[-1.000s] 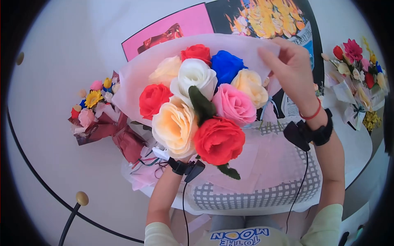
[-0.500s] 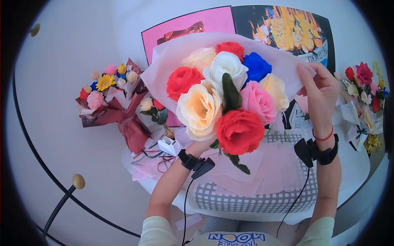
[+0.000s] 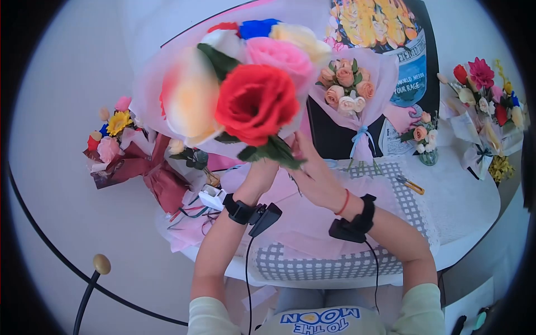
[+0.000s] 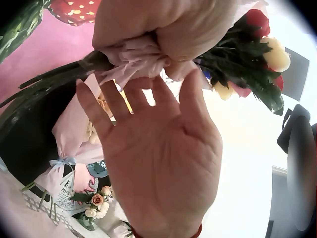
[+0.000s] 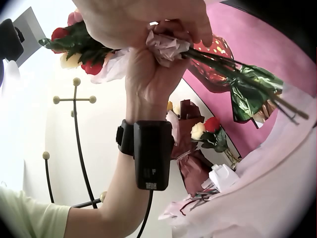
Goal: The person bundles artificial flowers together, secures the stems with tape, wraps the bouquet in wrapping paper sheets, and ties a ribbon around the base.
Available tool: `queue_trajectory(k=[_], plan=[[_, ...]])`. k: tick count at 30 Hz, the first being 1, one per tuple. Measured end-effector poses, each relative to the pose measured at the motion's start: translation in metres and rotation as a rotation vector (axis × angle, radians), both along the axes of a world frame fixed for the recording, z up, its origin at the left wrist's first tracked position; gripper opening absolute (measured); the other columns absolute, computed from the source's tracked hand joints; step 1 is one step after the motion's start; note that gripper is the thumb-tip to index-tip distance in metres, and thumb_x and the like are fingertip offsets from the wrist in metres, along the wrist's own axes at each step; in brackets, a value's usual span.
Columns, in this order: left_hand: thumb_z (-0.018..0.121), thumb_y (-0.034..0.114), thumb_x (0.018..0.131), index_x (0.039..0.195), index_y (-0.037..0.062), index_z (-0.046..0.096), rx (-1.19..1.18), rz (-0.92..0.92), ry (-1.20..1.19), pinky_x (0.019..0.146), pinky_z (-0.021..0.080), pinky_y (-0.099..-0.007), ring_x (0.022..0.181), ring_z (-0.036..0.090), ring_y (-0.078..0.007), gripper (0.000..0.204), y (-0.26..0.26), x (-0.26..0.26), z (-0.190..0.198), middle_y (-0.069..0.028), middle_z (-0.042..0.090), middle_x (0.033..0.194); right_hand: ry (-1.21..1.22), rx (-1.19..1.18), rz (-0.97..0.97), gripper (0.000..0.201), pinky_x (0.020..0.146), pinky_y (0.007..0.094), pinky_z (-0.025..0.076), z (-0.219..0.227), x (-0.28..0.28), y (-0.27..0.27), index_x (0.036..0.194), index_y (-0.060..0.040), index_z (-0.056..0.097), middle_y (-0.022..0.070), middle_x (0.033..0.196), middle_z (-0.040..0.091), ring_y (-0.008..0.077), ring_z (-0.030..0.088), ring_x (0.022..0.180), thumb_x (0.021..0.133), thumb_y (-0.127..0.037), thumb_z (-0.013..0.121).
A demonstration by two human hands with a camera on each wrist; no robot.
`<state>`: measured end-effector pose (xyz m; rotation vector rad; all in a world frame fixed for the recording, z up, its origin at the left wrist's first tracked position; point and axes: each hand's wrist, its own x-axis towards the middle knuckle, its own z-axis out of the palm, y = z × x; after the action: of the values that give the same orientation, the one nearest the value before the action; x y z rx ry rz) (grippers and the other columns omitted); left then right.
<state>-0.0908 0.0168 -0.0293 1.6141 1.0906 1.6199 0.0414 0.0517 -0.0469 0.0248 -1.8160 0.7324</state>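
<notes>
A bouquet of large red, white, pink, cream and blue roses (image 3: 258, 105), in pale pink wrapping paper (image 3: 148, 92), is held up above the table. Just under the blooms my left hand (image 3: 259, 176) grips its gathered paper neck (image 4: 136, 59), fingers curled round it. Bare green stems (image 5: 247, 82) stick out below that grip. My right hand (image 3: 318, 181) comes in from the other side, palm facing the left hand and fingers nearly straight. In the left wrist view its fingertips reach the gathered paper. Dark green leaves (image 3: 273, 152) partly cover both hands from above.
A small peach rose bouquet (image 3: 343, 89) and a glass vase (image 3: 429, 158) of roses stand beyond the checked cloth (image 3: 312, 268). An orange utility knife (image 3: 410, 184) lies at right. Wrapped bouquets flank the table: burgundy (image 3: 167, 181) left, white (image 3: 486, 148) right. A white box (image 3: 212, 197) sits nearby.
My right hand has let go of the wrapping paper's upper right edge and come down to the bouquet's neck. The bouquet has shifted up and left, with my left hand still gripping it.
</notes>
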Motion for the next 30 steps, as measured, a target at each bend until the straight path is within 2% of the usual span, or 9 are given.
queue_trajectory(k=[2, 4, 8, 12, 14, 21, 24, 26, 30], plan=[[0.052, 0.032, 0.086, 0.115, 0.0071, 0.047, -0.100, 0.033, -0.113, 0.088, 0.036, -0.0276, 0.096, 0.047, -0.0113, 0.039, 0.000, 0.003, 0.002, -0.0006, 0.052, 0.102, 0.031, 0.011, -0.010, 0.057, 0.090, 0.0366, 0.035, -0.002, -0.012, 0.001, 0.129, 0.0018, 0.021, 0.0211, 0.117, 0.040, 0.0319, 0.042, 0.110, 0.083, -0.018, 0.048], [0.046, 0.032, 0.088, 0.118, 0.0079, 0.045, 0.097, 0.023, -0.134, 0.093, 0.031, -0.0280, 0.104, 0.042, -0.0120, 0.038, -0.003, 0.007, 0.003, -0.0011, 0.048, 0.110, -0.022, 0.184, -0.286, 0.058, 0.091, 0.0385, 0.036, -0.008, -0.023, 0.005, 0.128, 0.0058, 0.019, 0.0242, 0.120, 0.037, 0.0371, 0.039, 0.113, 0.081, -0.014, 0.047], [0.044, 0.033, 0.089, 0.126, 0.0098, 0.038, -0.012, 0.060, -0.173, 0.098, 0.025, -0.0275, 0.116, 0.032, -0.0119, 0.044, -0.013, 0.006, 0.001, -0.0012, 0.038, 0.124, -0.175, 0.000, -0.160, 0.055, 0.090, 0.0376, 0.035, -0.006, -0.030, -0.007, 0.127, 0.0030, 0.021, 0.0250, 0.118, 0.038, 0.0402, 0.041, 0.107, 0.080, -0.011, 0.046], [0.044, 0.034, 0.089, 0.129, 0.0103, 0.033, -0.089, 0.034, -0.228, 0.098, 0.024, -0.0283, 0.118, 0.030, -0.0116, 0.048, -0.009, -0.008, -0.007, -0.0010, 0.035, 0.127, -0.186, 0.111, -0.209, 0.052, 0.079, 0.0385, 0.040, -0.004, -0.033, -0.005, 0.123, 0.0022, 0.026, 0.0233, 0.111, 0.042, 0.0382, 0.047, 0.098, 0.076, -0.008, 0.047], [0.044, 0.037, 0.089, 0.131, 0.0097, 0.029, 0.001, 0.051, -0.058, 0.097, 0.026, -0.0291, 0.115, 0.033, -0.0121, 0.052, -0.008, -0.011, -0.008, -0.0016, 0.033, 0.128, -0.188, 0.141, -0.216, 0.050, 0.075, 0.0376, 0.042, -0.001, -0.026, -0.005, 0.121, 0.0014, 0.030, 0.0215, 0.107, 0.045, 0.0370, 0.049, 0.093, 0.076, -0.008, 0.048], [0.039, 0.042, 0.089, 0.131, 0.0072, 0.027, 0.030, -0.047, -0.099, 0.096, 0.028, -0.0306, 0.117, 0.034, -0.0162, 0.056, -0.005, -0.015, -0.010, -0.0044, 0.030, 0.131, 0.014, 0.044, -0.247, 0.017, 0.059, 0.0322, 0.043, 0.008, -0.010, -0.007, 0.087, 0.0000, 0.057, 0.0115, 0.076, 0.055, 0.0254, 0.056, 0.068, 0.072, -0.007, 0.058], [0.039, 0.042, 0.088, 0.131, 0.0067, 0.026, 0.017, -0.136, -0.140, 0.095, 0.030, -0.0312, 0.118, 0.034, -0.0169, 0.057, -0.016, -0.002, -0.003, -0.0058, 0.031, 0.131, 0.077, 0.031, -0.263, 0.012, 0.055, 0.0314, 0.042, 0.005, -0.011, -0.003, 0.081, -0.0008, 0.059, 0.0096, 0.071, 0.054, 0.0242, 0.055, 0.064, 0.070, -0.006, 0.059], [0.038, 0.038, 0.090, 0.122, 0.0030, 0.038, 0.031, -0.130, -0.246, 0.090, 0.034, -0.0306, 0.107, 0.043, -0.0147, 0.048, -0.015, 0.003, -0.002, -0.0041, 0.043, 0.118, 0.102, 0.046, -0.276, 0.013, 0.053, 0.0290, 0.041, 0.000, -0.014, 0.001, 0.082, -0.0008, 0.060, 0.0084, 0.069, 0.054, 0.0219, 0.054, 0.062, 0.069, -0.003, 0.060], [0.038, 0.037, 0.090, 0.102, 0.0049, 0.047, 0.059, -0.214, -0.290, 0.092, 0.034, -0.0320, 0.107, 0.044, -0.0173, 0.035, -0.010, 0.002, -0.004, -0.0057, 0.051, 0.103, 0.186, 0.385, -0.485, 0.008, 0.057, 0.0298, 0.037, -0.006, -0.014, 0.003, 0.074, -0.0065, 0.061, 0.0029, 0.068, 0.054, 0.0184, 0.053, 0.062, 0.067, -0.004, 0.059]])
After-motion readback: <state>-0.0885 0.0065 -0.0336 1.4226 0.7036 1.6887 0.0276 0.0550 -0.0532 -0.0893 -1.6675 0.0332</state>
